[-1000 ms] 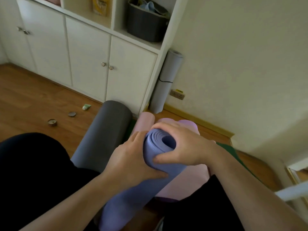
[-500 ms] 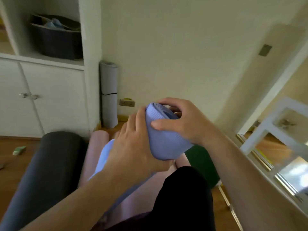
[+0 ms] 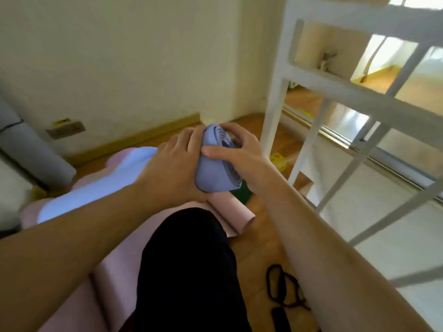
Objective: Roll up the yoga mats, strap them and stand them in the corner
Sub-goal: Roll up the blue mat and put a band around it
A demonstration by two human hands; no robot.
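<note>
We held the rolled blue mat (image 3: pixel 213 173) with both hands, just above the middle of the view. Our left hand (image 3: pixel 172 168) was wrapped around the roll from the 9 o'clock side, fingers closed tight on it. Our right hand (image 3: pixel 239 154) cupped the round end from the 3 o'clock side, with the thumb pressed flat on the roll and the other fingers curled over the top edge. We could see the rings of the roll at that end. The rest of the blue mat ran off toward 8 o'clock, behind our left arm.

Under it lay a pink mat (image 3: pixel 230 212) on the wood floor (image 3: pixel 259 248). Our knee in black cloth (image 3: pixel 189 259) rested on top of the pink mat at 6 o'clock. A grey rolled mat (image 3: pixel 28 154) with a thin black band stood against the wall at 9 o'clock. Black straps (image 3: pixel 282 291) lay on the floor at 5 o'clock, beside our right arm. A white frame (image 3: pixel 335 97) stood at 2 o'clock.
</note>
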